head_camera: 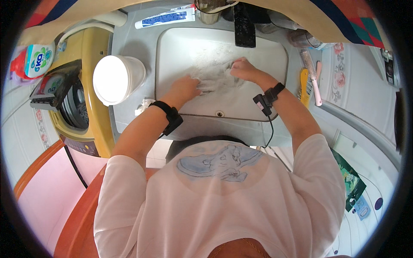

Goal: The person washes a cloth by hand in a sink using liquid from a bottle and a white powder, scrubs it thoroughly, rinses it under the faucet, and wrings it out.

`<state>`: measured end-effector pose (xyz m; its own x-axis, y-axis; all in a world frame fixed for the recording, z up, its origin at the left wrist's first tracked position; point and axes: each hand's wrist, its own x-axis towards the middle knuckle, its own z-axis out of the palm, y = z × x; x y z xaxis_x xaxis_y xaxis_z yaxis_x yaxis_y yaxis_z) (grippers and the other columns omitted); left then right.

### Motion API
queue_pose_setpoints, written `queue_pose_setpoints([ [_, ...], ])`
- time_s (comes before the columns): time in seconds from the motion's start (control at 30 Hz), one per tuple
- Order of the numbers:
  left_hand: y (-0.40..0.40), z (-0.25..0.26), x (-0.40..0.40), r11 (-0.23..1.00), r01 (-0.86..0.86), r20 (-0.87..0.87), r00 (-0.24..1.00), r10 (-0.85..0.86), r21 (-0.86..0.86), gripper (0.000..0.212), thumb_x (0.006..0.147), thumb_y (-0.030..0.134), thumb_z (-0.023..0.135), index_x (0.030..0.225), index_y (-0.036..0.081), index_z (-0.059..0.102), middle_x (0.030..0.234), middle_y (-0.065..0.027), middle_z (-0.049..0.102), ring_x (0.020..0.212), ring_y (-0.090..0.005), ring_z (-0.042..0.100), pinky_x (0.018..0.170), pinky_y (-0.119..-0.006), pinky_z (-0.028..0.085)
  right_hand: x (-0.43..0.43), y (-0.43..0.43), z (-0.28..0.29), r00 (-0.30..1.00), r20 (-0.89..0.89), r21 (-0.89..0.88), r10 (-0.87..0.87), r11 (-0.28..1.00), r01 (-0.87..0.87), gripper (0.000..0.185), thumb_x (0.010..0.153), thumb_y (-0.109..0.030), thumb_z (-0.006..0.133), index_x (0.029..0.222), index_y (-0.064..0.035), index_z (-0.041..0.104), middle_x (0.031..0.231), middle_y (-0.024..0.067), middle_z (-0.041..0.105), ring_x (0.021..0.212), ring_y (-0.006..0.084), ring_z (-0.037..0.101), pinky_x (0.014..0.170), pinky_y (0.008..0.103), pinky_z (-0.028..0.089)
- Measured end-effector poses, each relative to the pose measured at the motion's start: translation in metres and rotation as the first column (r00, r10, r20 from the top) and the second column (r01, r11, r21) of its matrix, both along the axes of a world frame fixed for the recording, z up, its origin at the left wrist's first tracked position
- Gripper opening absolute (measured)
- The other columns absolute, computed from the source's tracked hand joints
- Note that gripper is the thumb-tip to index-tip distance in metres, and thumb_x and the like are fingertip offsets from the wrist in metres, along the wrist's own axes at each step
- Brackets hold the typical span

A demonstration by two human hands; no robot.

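A white washbasin (pixel 180 45) holds cloudy, sudsy water with a pale, soaked cloth (pixel 219 82) in it. My left hand (pixel 186 87) is at the cloth's left end, its fingertips partly under the suds, gripping the fabric. On the other side, my right hand (pixel 243 68) has its fingers curled around the cloth's upper right part. A black faucet (pixel 245 29) juts over the basin's back edge, just above my right hand. Both wrists wear black straps with small devices.
Left of the basin stands a white plastic tub (pixel 111 80), near a yellow washing machine (pixel 96 96) with its door ajar. A toothpaste tube (pixel 166 18) and a glass (pixel 208 16) lie behind. A pink hairbrush (pixel 313 77) and a yellow comb (pixel 304 87) are at right.
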<state>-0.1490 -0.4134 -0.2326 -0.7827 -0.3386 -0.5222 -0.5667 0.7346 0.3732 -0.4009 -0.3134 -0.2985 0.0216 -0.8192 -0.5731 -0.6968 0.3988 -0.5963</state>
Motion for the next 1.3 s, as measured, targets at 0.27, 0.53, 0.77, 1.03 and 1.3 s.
queue_pose_setpoints([
  [0.27, 0.022, 0.035, -0.014, 0.938, 0.103, 0.093, 0.986, -0.141, 0.331, 0.041, 0.077, 0.006, 0.051, 0.118, 0.006, 0.052, 0.1, -0.0214, 0.059, 0.099, -0.0355, 0.055, 0.086, -0.042, 0.044, 0.023, 0.006, -0.002, 0.962, -0.012, -0.107, -0.271, 0.957, 0.268, 0.046, 0.073, -0.017, 0.061, 0.115, -0.0063, 0.047, 0.11, 0.0186, 0.054, 0.09, 0.0327, 0.057, 0.08, 0.0396, 0.046],
  [0.53, 0.029, 0.002, 0.011, 0.906, 0.255, -0.02, 0.964, -0.264, 0.337, 0.031, 0.078, 0.008, 0.049, 0.107, 0.003, 0.059, 0.105, -0.0201, 0.059, 0.101, -0.0341, 0.054, 0.088, -0.041, 0.044, 0.098, 0.014, -0.003, 0.967, -0.08, -0.489, 0.24, 0.836, -0.248, 0.038, 0.08, -0.02, 0.055, 0.114, -0.0039, 0.047, 0.112, 0.0202, 0.055, 0.101, 0.0338, 0.055, 0.083, 0.0441, 0.046],
  [0.77, 0.032, -0.009, 0.013, 0.903, 0.292, -0.032, 0.954, -0.298, 0.316, 0.032, 0.077, 0.008, 0.05, 0.108, 0.003, 0.057, 0.112, -0.0196, 0.056, 0.109, -0.0327, 0.05, 0.092, -0.039, 0.042, 0.08, -0.013, -0.017, 0.977, -0.099, -0.004, 0.19, 0.982, -0.191, 0.037, 0.079, -0.013, 0.055, 0.113, -0.0028, 0.044, 0.101, 0.0224, 0.056, 0.096, 0.0383, 0.056, 0.081, 0.0432, 0.047],
  [1.03, 0.031, -0.019, 0.017, 0.888, 0.331, -0.006, 0.938, -0.347, 0.32, 0.036, 0.077, 0.007, 0.049, 0.113, 0.004, 0.055, 0.119, -0.0211, 0.05, 0.108, -0.0339, 0.05, 0.091, -0.041, 0.042, 0.063, -0.018, 0.003, 0.951, -0.281, -0.052, 0.13, 0.987, -0.15, 0.032, 0.078, -0.011, 0.055, 0.108, -0.0019, 0.047, 0.101, 0.0221, 0.055, 0.09, 0.0378, 0.056, 0.076, 0.0439, 0.048],
  [1.3, 0.033, -0.013, 0.019, 0.903, 0.297, -0.057, 0.954, -0.294, 0.31, 0.036, 0.077, 0.008, 0.048, 0.112, 0.004, 0.055, 0.113, -0.0221, 0.054, 0.107, -0.0342, 0.051, 0.092, -0.042, 0.042, 0.075, -0.014, 0.0, 0.919, -0.278, -0.299, 0.28, 0.884, -0.359, 0.033, 0.075, -0.007, 0.056, 0.107, -0.0045, 0.05, 0.109, 0.0188, 0.047, 0.09, 0.036, 0.057, 0.077, 0.0428, 0.047],
])
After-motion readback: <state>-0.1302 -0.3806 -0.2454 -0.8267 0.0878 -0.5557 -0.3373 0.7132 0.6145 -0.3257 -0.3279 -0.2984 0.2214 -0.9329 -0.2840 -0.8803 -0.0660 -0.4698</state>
